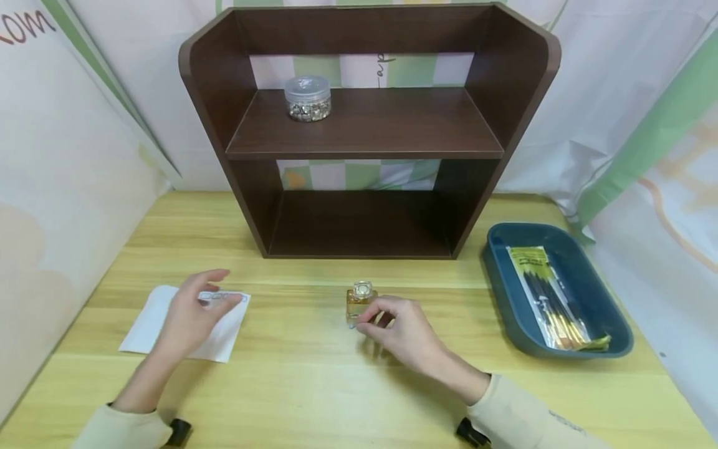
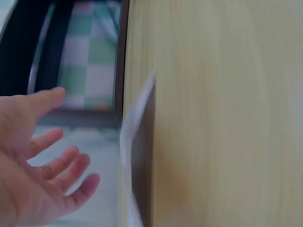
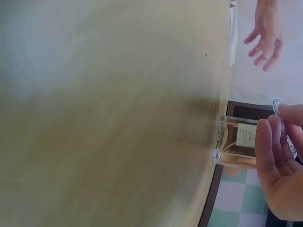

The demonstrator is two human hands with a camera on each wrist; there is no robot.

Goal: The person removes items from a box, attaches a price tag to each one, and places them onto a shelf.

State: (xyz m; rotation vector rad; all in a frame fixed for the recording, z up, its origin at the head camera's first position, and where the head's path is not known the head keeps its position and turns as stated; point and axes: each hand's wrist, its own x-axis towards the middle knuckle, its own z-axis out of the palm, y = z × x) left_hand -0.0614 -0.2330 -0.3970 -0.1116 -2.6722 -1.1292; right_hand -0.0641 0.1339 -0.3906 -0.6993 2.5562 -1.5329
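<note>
My right hand [image 1: 406, 333] pinches a small white oval piece with a dark rim [image 3: 277, 107] between thumb and fingertip; it may be a sticker, but I cannot tell. Just behind these fingers a glass perfume bottle [image 1: 357, 305] with amber liquid and a clear cap stands upright on the table. In the right wrist view its pale label [image 3: 246, 135] shows, and the fingers hide part of the bottle. My left hand [image 1: 193, 312], fingers apart and holding nothing, hovers over a white sheet of paper [image 1: 227, 333]. Some printing runs along the sheet's far edge.
A dark brown two-tier shelf [image 1: 364, 156] stands at the back, bearing a clear lidded jar [image 1: 308, 100] of small silvery bits. To the right lies a dark blue tray [image 1: 505, 305] with a packet of brushes [image 1: 546, 299]. White cloth walls enclose the table.
</note>
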